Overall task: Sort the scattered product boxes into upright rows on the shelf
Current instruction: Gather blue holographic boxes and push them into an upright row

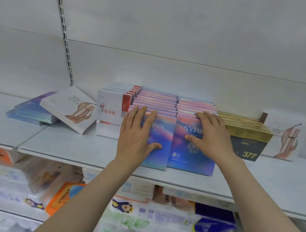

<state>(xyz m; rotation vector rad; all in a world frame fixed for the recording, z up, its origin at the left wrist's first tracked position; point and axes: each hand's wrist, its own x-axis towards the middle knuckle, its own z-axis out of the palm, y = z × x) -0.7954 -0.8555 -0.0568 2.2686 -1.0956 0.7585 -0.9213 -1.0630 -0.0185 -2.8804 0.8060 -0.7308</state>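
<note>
Two upright rows of pink-blue SYRINX boxes stand mid-shelf. My left hand (137, 133) lies flat with straight fingers on the front box of the left row (161, 150). My right hand (211, 135) lies the same way on the front box of the right row (187, 156). A row of white-and-red boxes (109, 115) stands to their left, and a row of gold-and-black boxes (248, 142) to their right. Further left, a small flat stack of blue boxes (32, 112) lies on the shelf, with a white box (69, 108) leaning tilted against it.
A white box with a leaf drawing (289, 137) stands at the far right. The white shelf (83, 146) has bare surface at front left and front right. Below it, packs of tissue paper (158, 220) fill the lower shelf.
</note>
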